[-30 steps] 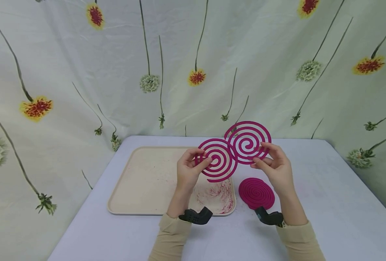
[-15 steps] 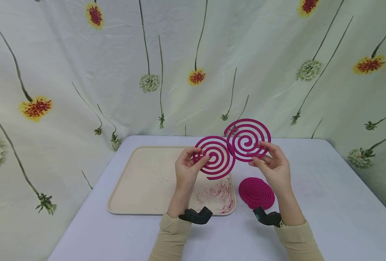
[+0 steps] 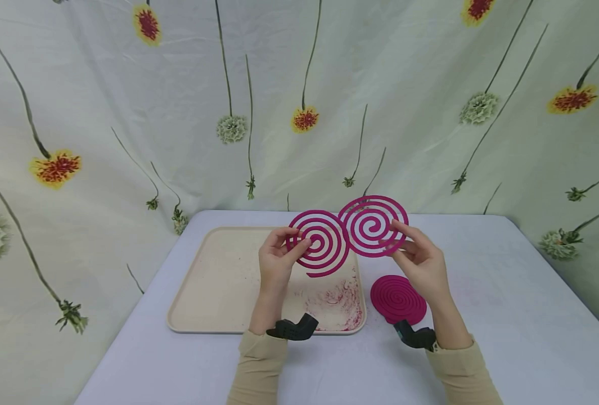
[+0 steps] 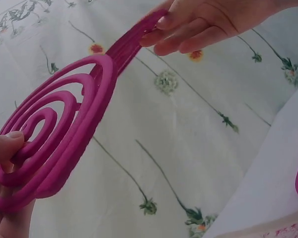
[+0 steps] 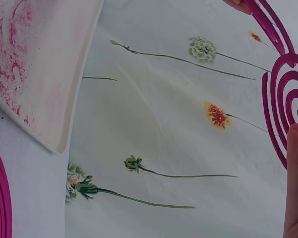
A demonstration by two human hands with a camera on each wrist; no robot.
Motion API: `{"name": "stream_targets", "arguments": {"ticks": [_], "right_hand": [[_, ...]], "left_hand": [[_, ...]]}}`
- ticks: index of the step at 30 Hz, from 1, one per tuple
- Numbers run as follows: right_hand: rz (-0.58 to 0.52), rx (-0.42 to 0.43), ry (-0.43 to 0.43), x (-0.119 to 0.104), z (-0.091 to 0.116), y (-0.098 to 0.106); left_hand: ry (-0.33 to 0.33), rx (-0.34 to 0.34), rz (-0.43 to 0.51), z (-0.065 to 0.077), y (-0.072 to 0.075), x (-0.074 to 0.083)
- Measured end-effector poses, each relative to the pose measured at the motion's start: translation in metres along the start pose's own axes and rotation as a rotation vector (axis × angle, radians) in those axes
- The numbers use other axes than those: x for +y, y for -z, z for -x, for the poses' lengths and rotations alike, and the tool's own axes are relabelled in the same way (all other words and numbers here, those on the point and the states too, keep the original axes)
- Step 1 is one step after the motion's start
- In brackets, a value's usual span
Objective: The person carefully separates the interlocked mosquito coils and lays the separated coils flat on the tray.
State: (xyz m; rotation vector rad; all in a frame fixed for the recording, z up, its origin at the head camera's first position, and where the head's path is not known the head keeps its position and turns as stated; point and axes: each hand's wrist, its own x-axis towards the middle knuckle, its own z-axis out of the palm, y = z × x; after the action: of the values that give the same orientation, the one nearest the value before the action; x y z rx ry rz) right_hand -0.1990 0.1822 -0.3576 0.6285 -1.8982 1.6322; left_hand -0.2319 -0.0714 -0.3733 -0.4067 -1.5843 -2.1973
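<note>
- Both hands up, roughly level, each pinching one openwork magenta spiral. Left hand (image 3: 277, 256): thumb on the front face near the centre, fingers at the outer-left side. Right hand (image 3: 424, 263): grips its spiral's right side between thumb and fingers. Neither spread wide.
- Left spiral (image 3: 320, 243) extends rightward from the left hand; right spiral (image 3: 373, 228) extends leftward from the right hand, sitting slightly higher.
- Key relation (judged): the rims meet in the gap between the hands. Cannot tell whether they merely touch or are hooked together. Both discs roughly round, no useful long axis; the line joining them runs hand to hand, rising a little toward the right.
- Tilt: left disc faces the wearer more squarely; right one leans back, nearly edge-on in the left wrist view.
- Below the gap, closer to the right hand: a tightly wound coil (image 3: 398, 300) flat on the bench (image 3: 527, 304).
- Below and beyond the left hand: cream tray (image 3: 218, 281), magenta residue (image 3: 342, 298) at its right end, just beside that coil.
- Farthest out, behind the hands: flower-printed cloth (image 3: 279, 73).
</note>
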Motion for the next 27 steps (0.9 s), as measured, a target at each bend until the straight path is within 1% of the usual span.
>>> {"name": "stream_targets", "arguments": {"ticks": [3,7,10,13,17,20,22,27], "right_hand": [[0.122,-0.008,-0.011,0.001,0.001,0.000],[0.232,-0.025,-0.021,0.003,0.001,0.002],[0.270,-0.032,-0.018,0.004,0.000,0.005],[0.298,-0.033,-0.007,-0.008,0.000,0.005],[0.239,-0.030,0.022,-0.004,0.000,0.009],[0.150,-0.040,0.013,0.013,0.000,0.013],[0.108,-0.055,-0.025,0.015,0.000,0.012],[0.093,-0.047,-0.144,0.019,0.000,0.007]], "left_hand": [[0.006,0.001,0.012,-0.001,0.005,0.001],[0.002,-0.001,0.028,-0.003,0.009,0.002],[-0.003,0.005,0.040,-0.004,0.012,0.003],[0.003,0.017,0.047,-0.005,0.014,0.003],[0.014,0.022,0.046,-0.006,0.018,0.002],[0.023,0.023,0.037,-0.007,0.023,0.001],[0.033,0.030,0.024,-0.008,0.026,0.001],[0.061,0.046,0.011,-0.011,0.035,-0.001]]}}
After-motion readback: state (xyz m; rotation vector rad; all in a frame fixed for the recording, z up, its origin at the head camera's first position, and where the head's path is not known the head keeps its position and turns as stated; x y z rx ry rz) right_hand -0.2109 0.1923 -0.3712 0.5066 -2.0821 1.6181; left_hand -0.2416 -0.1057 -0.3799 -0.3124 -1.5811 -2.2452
